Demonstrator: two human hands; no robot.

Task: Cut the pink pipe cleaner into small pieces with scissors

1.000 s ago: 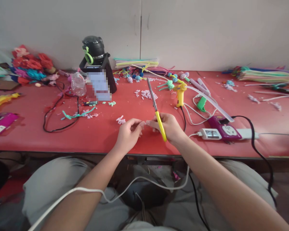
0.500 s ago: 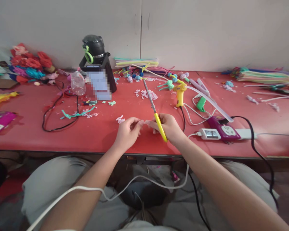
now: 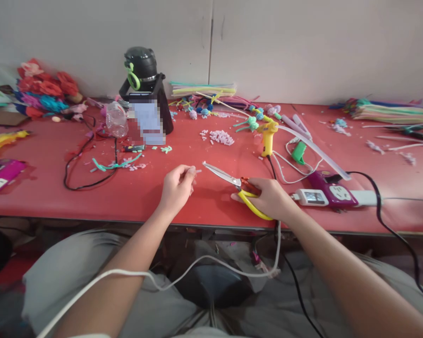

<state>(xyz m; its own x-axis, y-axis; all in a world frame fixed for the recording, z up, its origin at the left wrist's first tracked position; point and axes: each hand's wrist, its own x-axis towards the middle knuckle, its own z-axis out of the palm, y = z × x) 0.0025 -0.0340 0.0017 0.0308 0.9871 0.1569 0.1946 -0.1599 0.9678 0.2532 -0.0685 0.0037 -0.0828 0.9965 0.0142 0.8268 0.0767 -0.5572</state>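
My left hand (image 3: 178, 188) pinches a small pale pink piece (image 3: 198, 171) that sticks out to the right of its fingertips. Wrapped round the yellow-and-red handles of the scissors (image 3: 221, 175) is my right hand (image 3: 266, 197). The scissor blades point left toward the pale piece, and a gap lies between the tip and my left fingertips. Behind the blades a pile of short pink cut pieces (image 3: 222, 137) lies on the red table (image 3: 162, 206).
A black bottle (image 3: 166, 110) with a phone (image 3: 148, 122) before it stands back left. At the right are a yellow glue gun (image 3: 268, 141), a purple power strip (image 3: 334, 190) and cables. Bundles of fuzzy stems (image 3: 391, 112) lie at the back.
My hands have moved apart. The scissors have swung from pointing away to pointing left, with my right hand now round their handles. The small pink pile near my left hand is no longer visible.
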